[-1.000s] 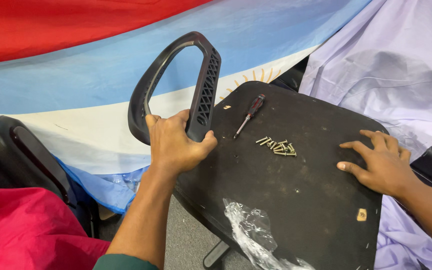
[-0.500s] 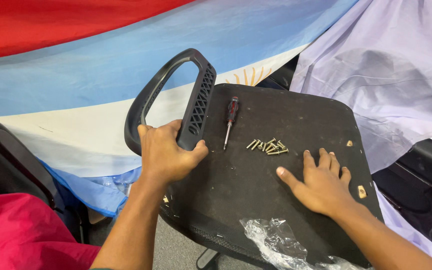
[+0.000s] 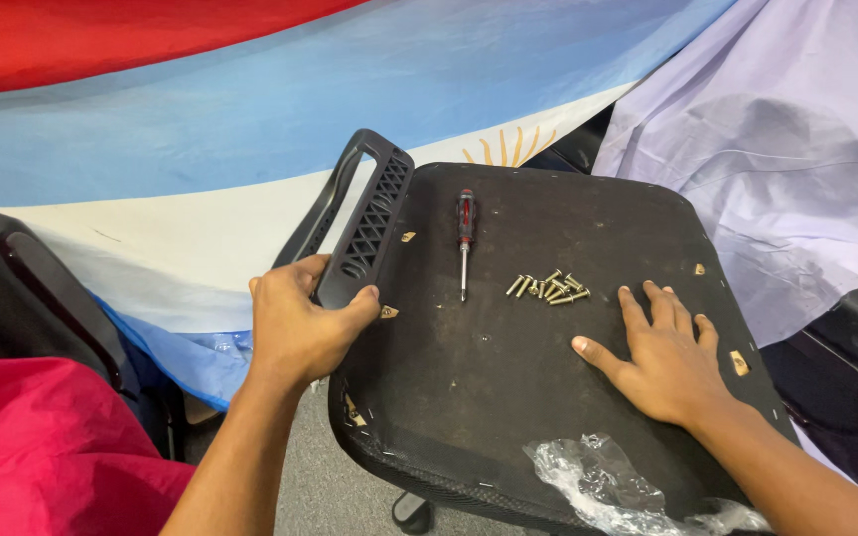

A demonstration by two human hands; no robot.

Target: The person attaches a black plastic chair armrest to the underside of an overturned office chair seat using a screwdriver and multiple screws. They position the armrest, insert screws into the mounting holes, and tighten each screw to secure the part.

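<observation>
left hand (image 3: 300,328) grips armrest (image 3: 359,220); right hand (image 3: 662,357) flat on seat base (image 3: 508,397)

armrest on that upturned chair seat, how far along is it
Done: the black seat base lies underside up, with screws and a red-handled screwdriver laid out on it. In hand: the left hand grips the black armrest at the seat's edge; the right hand presses flat on the base. Left: the screws lie loose and the screwdriver untouched.

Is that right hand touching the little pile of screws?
Apart. The head view shows the right hand lying flat on the black seat base, with a strip of bare black surface between its fingertips and the screws.
</observation>
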